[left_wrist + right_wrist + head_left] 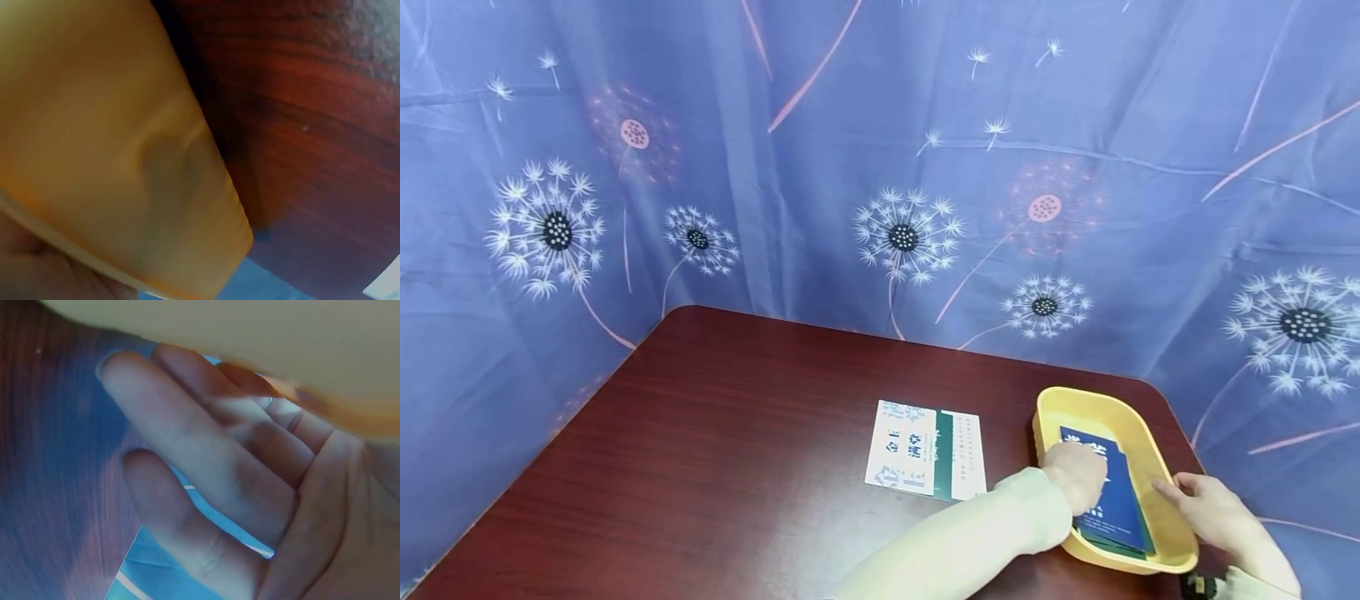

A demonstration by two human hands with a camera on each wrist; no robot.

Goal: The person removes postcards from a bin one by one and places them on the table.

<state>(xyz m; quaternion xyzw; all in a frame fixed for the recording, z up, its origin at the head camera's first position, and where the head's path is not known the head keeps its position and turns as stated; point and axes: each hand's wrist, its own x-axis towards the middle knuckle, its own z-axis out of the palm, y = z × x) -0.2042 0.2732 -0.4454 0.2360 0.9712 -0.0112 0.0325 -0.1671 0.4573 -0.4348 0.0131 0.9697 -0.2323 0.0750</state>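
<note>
A yellow plastic tray (1097, 404) stands on the right side of the table. Blue printed cards or booklets (1116, 492) lie in it, with a green one showing beneath. My left hand (1078, 475) reaches over the tray's near-left rim and is on or just above the blue card; its fingertips are hidden. In the left wrist view the tray's wall (106, 125) covers most of that hand (56, 269). My right hand (1213, 512) holds the tray's right rim, thumb over the edge. Its fingers (194, 444) extend along the outside, below the rim.
Left of the tray, a white card with blue characters (902, 450) and a green-and-white card (962, 454) lie side by side on the dark red wooden table (700, 467). A blue curtain with dandelion prints (820, 208) hangs behind the table's back edge.
</note>
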